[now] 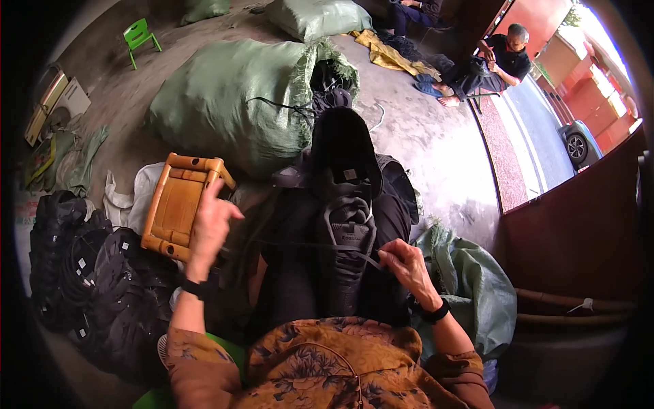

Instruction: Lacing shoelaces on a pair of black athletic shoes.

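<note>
A dark grey lace-up shoe [349, 228] lies across my lap, its toe toward me. A black padded piece shaped like a shoe sole or tongue [344, 153] stands up beyond it. My right hand [405, 267] is closed, pinching a dark shoelace [368, 258] just right of the shoe. From the shoe a thin length of lace stretches left toward my left hand [212, 221]. That hand is raised over the edge of a bamboo stool [178, 204], index finger pointing out and the other fingers curled; the lace's end there is hard to make out.
A large green woven sack [231, 102], open at one end, holds dark shoes ahead. Black shoes [102, 279] pile at my left. Another green sack [470, 286] lies at my right. Further off are a green chair [139, 41] and a seated person [501, 65].
</note>
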`<state>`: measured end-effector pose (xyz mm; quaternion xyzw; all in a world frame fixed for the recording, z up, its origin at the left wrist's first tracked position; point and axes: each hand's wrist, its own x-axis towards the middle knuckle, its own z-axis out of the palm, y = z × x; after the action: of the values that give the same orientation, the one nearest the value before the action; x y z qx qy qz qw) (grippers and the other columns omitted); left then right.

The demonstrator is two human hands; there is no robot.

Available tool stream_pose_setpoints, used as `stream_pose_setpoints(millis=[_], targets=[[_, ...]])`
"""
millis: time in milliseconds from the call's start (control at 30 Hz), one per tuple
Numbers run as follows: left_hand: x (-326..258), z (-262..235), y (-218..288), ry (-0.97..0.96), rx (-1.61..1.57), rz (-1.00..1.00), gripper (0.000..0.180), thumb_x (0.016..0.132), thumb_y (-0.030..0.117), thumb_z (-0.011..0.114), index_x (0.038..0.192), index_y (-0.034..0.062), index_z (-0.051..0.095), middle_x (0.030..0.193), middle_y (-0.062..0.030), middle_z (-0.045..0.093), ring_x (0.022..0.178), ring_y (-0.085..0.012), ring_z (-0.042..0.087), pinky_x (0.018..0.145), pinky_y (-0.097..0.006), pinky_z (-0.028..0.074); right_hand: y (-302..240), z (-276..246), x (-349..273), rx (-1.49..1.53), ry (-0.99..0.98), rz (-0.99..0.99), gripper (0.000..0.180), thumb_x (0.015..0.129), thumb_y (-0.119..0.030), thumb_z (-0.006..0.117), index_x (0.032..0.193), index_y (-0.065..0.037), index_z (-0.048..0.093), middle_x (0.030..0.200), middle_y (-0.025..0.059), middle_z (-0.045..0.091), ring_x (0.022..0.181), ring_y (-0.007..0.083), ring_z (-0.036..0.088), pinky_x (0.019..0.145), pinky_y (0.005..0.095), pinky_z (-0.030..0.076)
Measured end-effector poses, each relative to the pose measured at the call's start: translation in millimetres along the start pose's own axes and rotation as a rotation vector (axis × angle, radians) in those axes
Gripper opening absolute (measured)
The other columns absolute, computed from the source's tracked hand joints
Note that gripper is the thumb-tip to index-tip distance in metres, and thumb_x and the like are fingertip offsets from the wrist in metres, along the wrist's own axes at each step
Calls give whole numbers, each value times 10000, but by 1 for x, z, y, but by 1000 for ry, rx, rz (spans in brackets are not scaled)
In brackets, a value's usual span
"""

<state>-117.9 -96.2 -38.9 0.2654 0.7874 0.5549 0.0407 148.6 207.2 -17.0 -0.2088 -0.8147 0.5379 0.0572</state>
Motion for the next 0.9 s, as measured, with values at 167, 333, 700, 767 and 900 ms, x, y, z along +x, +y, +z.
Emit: stream_pose_setpoints(millis=[167,333,700,767,900], targets=[[-36,96,51,-240,-65,29,124,952,122,500,975,37,587,749,-145,683,706,-284,695,610,-370,536,4,6,6,-43,-9,-61,164,916,-166,622,895,-4,634,698,31,657,603,68,548,547,244,430],[-57,115,54,-328,16,110,62,900,77,583,919,26,552,781,-163,658,760,-357,661,635,-395,519,-8,5,6,9,-34,45,177,903,-178,641,912,-2,636,693,43,651,620,83,574,555,261,449],[-61,108,75,-210,-96,-32,77,904,127,610,922,53,599,723,-113,670,688,-273,689,591,-344,518,-15,32,7,-36,148,-66,216,904,-224,663,857,-28,585,669,38,608,527,124,566,466,281,453],[-57,110,77,-209,-18,-67,64,895,140,621,891,76,615,732,-109,671,683,-291,679,586,-351,515,-16,10,11,134,-90,85,221,943,-206,621,859,-6,581,659,12,582,561,62,540,476,222,443],[-56,121,72,-176,156,75,91,854,161,651,861,75,620,771,-111,670,716,-321,653,628,-362,513,-17,12,3,205,-101,73,228,960,-218,599,883,-4,572,680,21,590,582,70,548,507,217,457]])
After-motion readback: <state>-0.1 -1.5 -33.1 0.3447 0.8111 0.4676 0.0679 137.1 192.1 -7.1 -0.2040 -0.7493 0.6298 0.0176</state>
